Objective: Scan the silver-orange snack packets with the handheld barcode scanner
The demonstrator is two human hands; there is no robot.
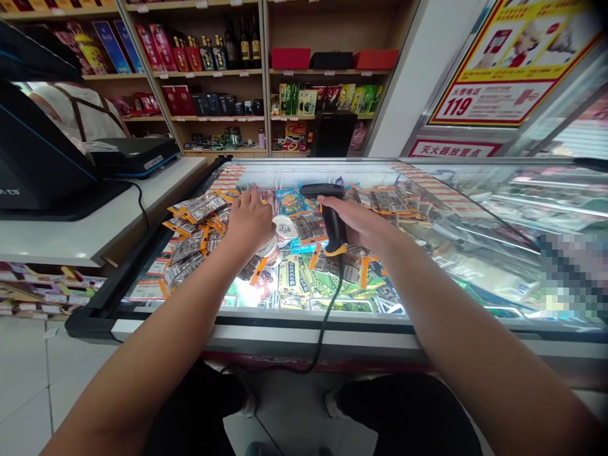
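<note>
Black at frame centre, a scanner is clamped in the right hand. The left hand curls near packets, its grip unclear.

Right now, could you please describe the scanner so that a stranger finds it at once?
Find the brightly lit case in front of the person, filled with packets. Near its middle, the right hand grips the black scanner above them. Its pistol shape and black cable set it apart from the printed packets.
</note>
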